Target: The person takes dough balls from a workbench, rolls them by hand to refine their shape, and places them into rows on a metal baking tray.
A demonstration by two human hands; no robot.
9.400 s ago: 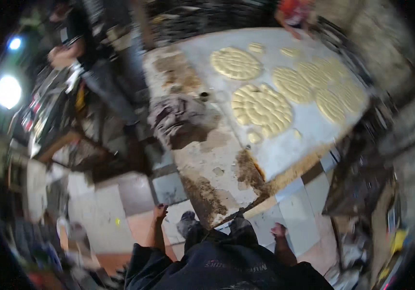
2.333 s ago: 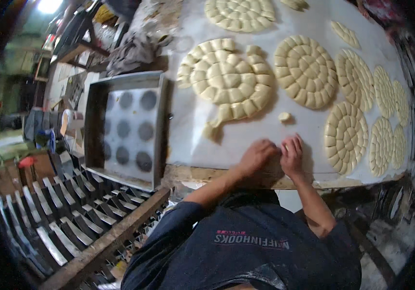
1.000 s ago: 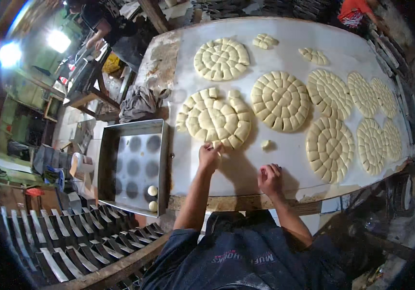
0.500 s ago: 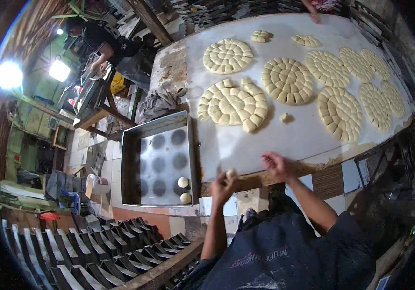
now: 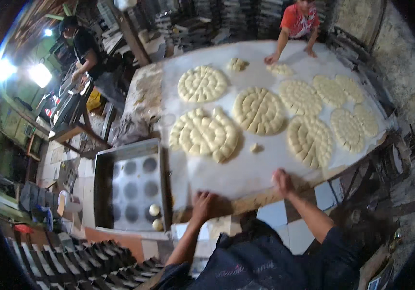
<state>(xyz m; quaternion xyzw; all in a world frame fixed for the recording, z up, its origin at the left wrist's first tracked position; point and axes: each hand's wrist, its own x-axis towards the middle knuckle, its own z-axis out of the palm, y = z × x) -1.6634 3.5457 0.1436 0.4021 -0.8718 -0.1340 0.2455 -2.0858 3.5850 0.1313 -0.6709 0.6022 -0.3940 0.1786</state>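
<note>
My left hand (image 5: 203, 205) is at the near edge of the white worktop (image 5: 251, 179), fingers curled over; anything beneath them is hidden. My right hand (image 5: 282, 182) is further right on the worktop, fingers blurred and curled, contents not visible. Beyond them lie several flat dough rounds cut into small pieces, including a broken round (image 5: 202, 135), a whole round (image 5: 258, 110) and a small loose lump (image 5: 256, 147). Left of the worktop sits a metal tray (image 5: 100, 188) with dark circular patches and two dough balls (image 5: 154, 210) in its right side.
A co-worker in red (image 5: 294, 19) reaches onto the far side of the worktop. Another person in dark clothes (image 5: 91, 53) bends at a left-hand bench. A crumpled cloth (image 5: 132, 130) lies behind the tray. Stacked metal moulds (image 5: 72, 261) stand at lower left, a white bucket (image 5: 70, 203) behind them.
My left hand has moved from holding a visible dough piece to curling at the worktop edge. My head has shifted, showing more of the co-worker in red, whose hand now reaches among the dough.
</note>
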